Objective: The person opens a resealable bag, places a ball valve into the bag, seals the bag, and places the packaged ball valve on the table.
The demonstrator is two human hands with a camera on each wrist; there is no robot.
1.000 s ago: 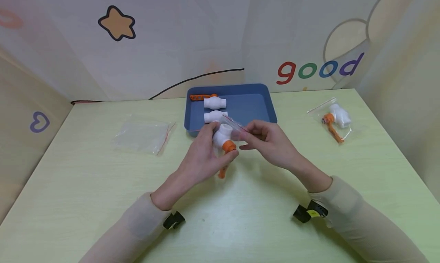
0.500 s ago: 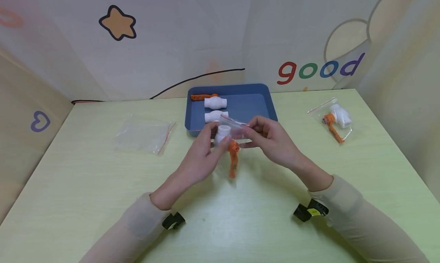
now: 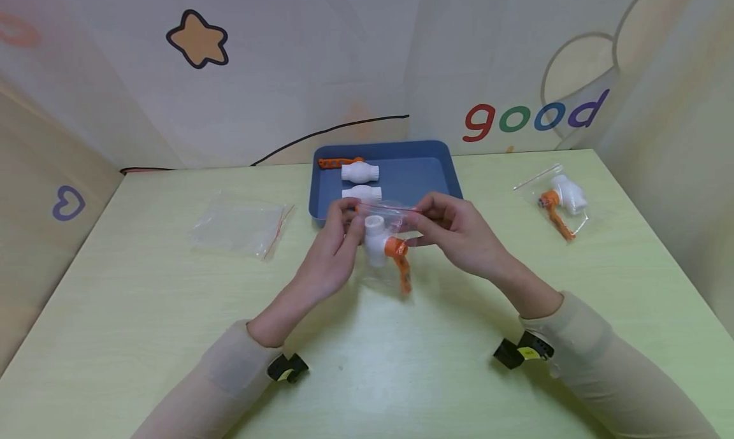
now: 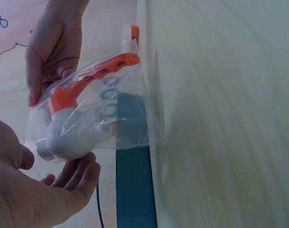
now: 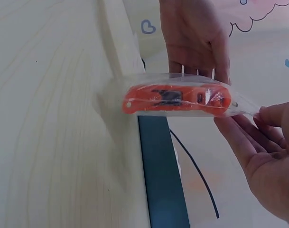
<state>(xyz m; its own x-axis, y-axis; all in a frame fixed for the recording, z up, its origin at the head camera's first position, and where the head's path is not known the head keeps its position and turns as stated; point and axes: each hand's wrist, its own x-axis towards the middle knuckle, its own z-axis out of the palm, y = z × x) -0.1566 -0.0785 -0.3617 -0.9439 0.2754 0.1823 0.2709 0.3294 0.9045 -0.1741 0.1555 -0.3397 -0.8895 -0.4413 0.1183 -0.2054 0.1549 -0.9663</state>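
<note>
A clear zip-lock bag (image 3: 381,283) hangs over the table in front of the tray, its red seal line running along the top. Inside it sits a white ball valve (image 3: 375,244) with an orange lever handle (image 3: 404,274), which points downward in the head view. My left hand (image 3: 328,257) pinches the left end of the bag's top between thumb and fingers. At the other end, my right hand (image 3: 466,238) pinches the seal edge. From the left wrist, the valve (image 4: 75,135) shows through the plastic, with left fingers (image 4: 85,178) close beneath it.
Behind the hands stands a blue tray (image 3: 418,171) with white valve bodies (image 3: 360,172) and an orange handle (image 3: 338,163). An unfilled clear bag (image 3: 237,225) lies at left. To the right lies another bagged valve (image 3: 568,194).
The left hand has shifted from around the valve up to the bag's top edge. The valve has dropped lower in the bag, and its orange handle has swung right.
</note>
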